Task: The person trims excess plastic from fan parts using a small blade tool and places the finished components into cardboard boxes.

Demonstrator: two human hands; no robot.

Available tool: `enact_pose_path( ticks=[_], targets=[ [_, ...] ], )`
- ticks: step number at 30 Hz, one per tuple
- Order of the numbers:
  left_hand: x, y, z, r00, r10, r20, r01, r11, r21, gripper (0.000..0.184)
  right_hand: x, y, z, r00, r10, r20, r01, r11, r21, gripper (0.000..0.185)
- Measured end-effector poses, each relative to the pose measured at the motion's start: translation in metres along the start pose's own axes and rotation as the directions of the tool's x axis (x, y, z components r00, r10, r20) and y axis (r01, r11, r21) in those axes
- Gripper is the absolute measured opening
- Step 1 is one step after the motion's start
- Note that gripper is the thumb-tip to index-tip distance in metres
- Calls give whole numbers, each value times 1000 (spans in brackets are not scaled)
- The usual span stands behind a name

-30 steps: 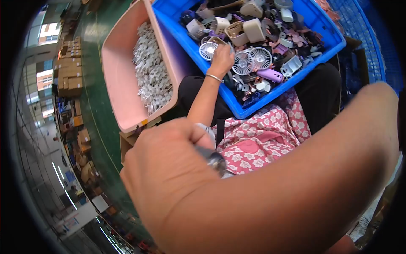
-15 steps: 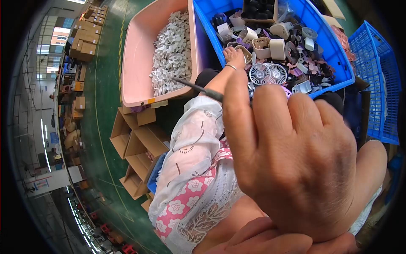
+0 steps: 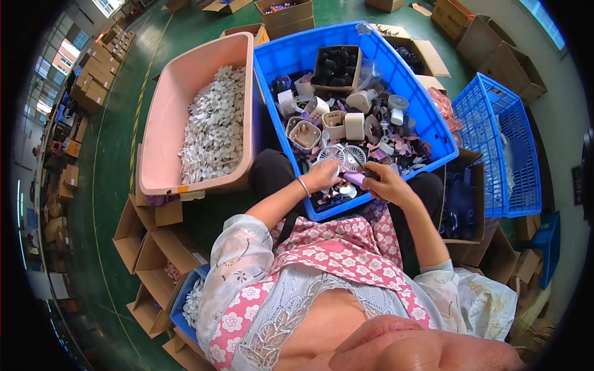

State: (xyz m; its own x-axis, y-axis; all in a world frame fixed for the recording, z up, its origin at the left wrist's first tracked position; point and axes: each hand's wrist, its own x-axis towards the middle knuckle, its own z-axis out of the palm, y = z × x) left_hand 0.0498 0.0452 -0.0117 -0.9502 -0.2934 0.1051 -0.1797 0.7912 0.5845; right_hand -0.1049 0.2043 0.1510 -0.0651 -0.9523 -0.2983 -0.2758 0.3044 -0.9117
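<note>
My left hand [image 3: 320, 175], with a bracelet at the wrist, is closed at the near side of the blue bin [image 3: 299, 179]; a small whitish part shows at its fingertips, too small to name. To its right, my right hand [image 3: 387, 184] is closed round a thin dark tool [image 3: 361, 164] that points toward the left hand. Between the hands lies a purple part [image 3: 354, 178]. Just beyond them are two round white fan grilles [image 3: 353, 158]. Beige housings [image 3: 305, 134] lie farther back among mixed plastic parts.
Left of the blue bin stands a pink tub [image 3: 166, 133] holding white parts [image 3: 215, 127]. A small box of black parts [image 3: 337, 67] rests inside the bin. A blue basket [image 3: 495, 148] and a carton [image 3: 473, 191] stand right; open cartons [image 3: 154, 263] stand lower left.
My right hand has moved away from close before the camera to the bin, beside my left hand. My left hand has shifted from the beige housings to near the grilles. The view has widened.
</note>
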Motion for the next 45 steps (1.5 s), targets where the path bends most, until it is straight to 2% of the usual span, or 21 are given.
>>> enact_pose_path(
  ticks=[1, 2, 3, 4, 6, 10, 12, 14, 15, 16, 17, 18, 20, 23, 24, 27, 33, 37, 40, 43, 45],
  targets=[
    [2, 3, 2, 997, -32, 70, 35, 999, -39, 48, 8, 21, 6, 998, 8, -65, 0, 992, 124, 29],
    [4, 21, -16, 984, -87, 157, 116, 976, -184, 43, 14, 42, 11, 991, 22, -130, 11, 968, 250, 27],
    [5, 12, -6, 997, -22, 71, 35, 981, -193, 39, 20, 58, 15, 981, 84, -175, -50, 980, 192, 26],
    [8, 13, -12, 998, 4, 67, 6, 990, -144, 36, 23, 64, 18, 974, 111, -199, -65, 972, 224, 25],
    [18, 15, -30, 993, -36, 114, 46, 995, -87, 30, 29, 77, 26, 957, 132, -258, -51, 953, 298, 24],
    [49, 4, -50, 996, -71, -45, 68, 996, -53, 25, 41, 95, 39, 887, 145, -438, -119, 989, 88, 16],
    [70, -10, -51, 996, -84, -25, 80, 989, -126, 25, 45, 106, 44, 827, -66, -558, -60, 977, -205, 14],
    [81, -35, -36, 974, -4, -226, -37, 984, -175, 25, 53, 119, 53, 741, -260, -619, -16, 915, -403, 15],
    [76, -24, -47, 970, -139, -197, 97, 973, -212, 23, 50, 110, 54, 809, -36, -587, -125, 964, -233, 17],
    [69, -18, -45, 948, -228, -221, 208, 972, -108, 19, 48, 105, 53, 819, -105, -564, -124, 927, -353, 18],
    [65, -13, -45, 947, -276, -165, 272, 961, -45, 17, 48, 102, 51, 801, -130, -584, -119, 922, -368, 18],
    [61, -30, -20, 948, -183, -262, 167, 983, -81, 16, 48, 99, 54, 781, -147, -606, -115, 921, -372, 17],
    [56, -29, -18, 972, -215, -100, 207, 975, -81, 18, 50, 94, 54, 807, -88, -584, -142, 931, -336, 18],
    [46, -19, -23, 977, -157, -143, 150, 987, -60, 24, 48, 102, 56, 787, -113, -606, -147, 921, -362, 18],
    [48, -19, -25, 979, -182, -94, 176, 982, -69, 25, 49, 98, 57, 772, -139, -620, -113, 930, -349, 17],
    [43, -22, -26, 980, -151, -128, 144, 988, -62, 24, 48, 86, 60, 755, -94, -649, -142, 943, -301, 18],
    [26, -19, -34, 970, -242, -13, 242, 970, -10, 29, 50, 80, 64, 669, -198, -717, -71, 942, -327, 30],
    [23, -14, -42, 965, -254, 73, 253, 967, 21, 33, 48, 74, 64, 687, -136, -714, -119, 948, -294, 19],
    [24, -9, -47, 963, -243, 118, 238, 970, 53, 47, 47, 73, 63, 687, -92, -721, -129, 961, -246, 15],
    [27, -4, -53, 922, -320, 220, 319, 947, 41, 41, 48, 75, 63, 683, -107, -722, -127, 957, -262, 15],
    [26, -4, -52, 920, -328, 215, 328, 944, 36, 41, 48, 77, 63, 689, -85, -720, -138, 960, -245, 17]
  ],
)
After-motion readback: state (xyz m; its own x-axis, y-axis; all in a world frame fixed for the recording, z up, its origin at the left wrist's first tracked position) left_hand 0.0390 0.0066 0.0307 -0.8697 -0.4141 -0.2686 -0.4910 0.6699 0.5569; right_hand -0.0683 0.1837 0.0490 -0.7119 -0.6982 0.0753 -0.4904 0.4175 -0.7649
